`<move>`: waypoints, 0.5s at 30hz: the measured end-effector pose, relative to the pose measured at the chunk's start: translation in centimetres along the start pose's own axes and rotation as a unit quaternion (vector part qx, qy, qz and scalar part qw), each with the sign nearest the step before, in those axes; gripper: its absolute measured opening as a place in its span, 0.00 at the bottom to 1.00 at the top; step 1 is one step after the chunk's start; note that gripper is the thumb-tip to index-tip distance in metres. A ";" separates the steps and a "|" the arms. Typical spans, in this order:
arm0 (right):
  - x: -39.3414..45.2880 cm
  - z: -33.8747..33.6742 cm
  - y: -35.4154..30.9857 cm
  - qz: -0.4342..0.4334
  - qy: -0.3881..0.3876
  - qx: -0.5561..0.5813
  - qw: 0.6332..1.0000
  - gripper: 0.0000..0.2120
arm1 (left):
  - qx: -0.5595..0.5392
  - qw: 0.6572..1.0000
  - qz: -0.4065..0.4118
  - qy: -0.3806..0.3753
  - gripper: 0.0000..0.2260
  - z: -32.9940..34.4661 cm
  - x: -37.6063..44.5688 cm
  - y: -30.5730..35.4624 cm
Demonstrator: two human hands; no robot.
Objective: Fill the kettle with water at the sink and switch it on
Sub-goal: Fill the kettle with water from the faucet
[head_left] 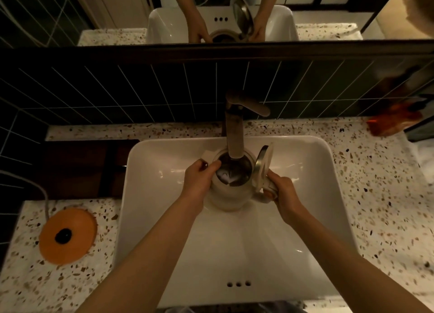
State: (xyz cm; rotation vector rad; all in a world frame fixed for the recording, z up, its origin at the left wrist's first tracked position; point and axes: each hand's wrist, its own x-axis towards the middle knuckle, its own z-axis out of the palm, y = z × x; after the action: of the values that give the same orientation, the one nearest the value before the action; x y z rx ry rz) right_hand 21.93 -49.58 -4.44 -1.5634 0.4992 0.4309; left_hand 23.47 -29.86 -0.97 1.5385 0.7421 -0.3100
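Kettle held under the tap, being filled in the sink.

Inside the sink (305, 195), the cream kettle (231, 193) is best kept upright and centred beneath the tap (234, 134), with the level watched so it is not overfilled. Its lid (264, 166) stands open on the side right of the tap. The body is gripped by the left hand (199, 179), the handle by the right hand (283, 195).
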 end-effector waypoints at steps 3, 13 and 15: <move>0.3 -0.1 0.3 -0.009 -0.005 -0.008 1.000 0.19 | -0.020 1.000 -0.005 0.002 0.12 -0.5 -0.2 -0.3; 1.2 -1.3 0.0 -0.018 0.009 -0.003 1.000 0.19 | 0.202 0.898 0.387 0.064 0.22 2.7 -0.5 5.5; 1.2 -1.5 -0.1 -0.021 0.005 -0.006 1.000 0.19 | 0.337 0.807 0.483 0.040 0.23 3.9 0.4 6.5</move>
State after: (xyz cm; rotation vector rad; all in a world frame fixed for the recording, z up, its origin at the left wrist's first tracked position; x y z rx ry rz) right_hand 22.92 -51.11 -4.95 -1.5856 0.4705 0.3954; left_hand 28.69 -33.25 3.39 2.4042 -0.2176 0.3094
